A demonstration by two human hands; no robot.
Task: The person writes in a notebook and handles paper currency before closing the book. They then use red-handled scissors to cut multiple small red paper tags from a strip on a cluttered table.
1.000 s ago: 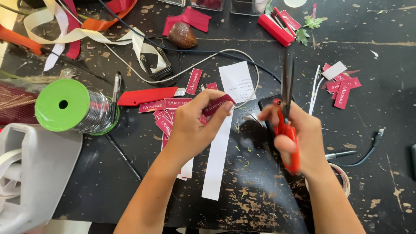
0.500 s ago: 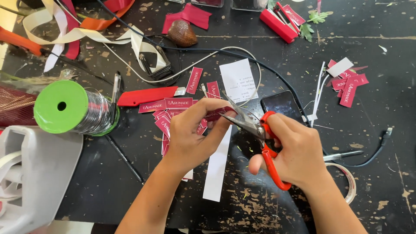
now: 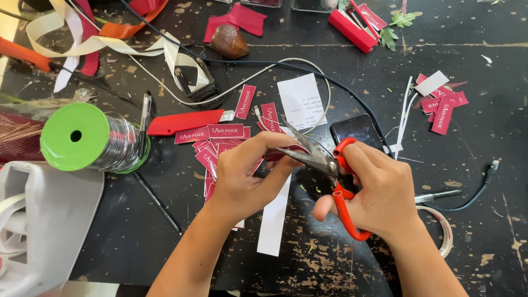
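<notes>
Cluttered black desk (image 3: 165, 231): my right hand (image 3: 379, 195) works open scissors (image 3: 324, 165) by left hand (image 3: 245, 176) fingers pinching a red label (image 3: 280, 155); nick risk.

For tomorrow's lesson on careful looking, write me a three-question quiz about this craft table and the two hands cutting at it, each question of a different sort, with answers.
1. True or false: the right hand holds the scissors with the blades open.
2. What is the left hand pinching at the blades?
A. a green leaf
B. a dark red label
C. a white cable
3. Fill in: the reel of silver wire to the left has a ____ end cap.

Key:
1. True. The red-handled scissors are in the right hand, blades parted.
2. B. It is a dark red label, like the pile of labels lying beside it.
3. Green.
</notes>
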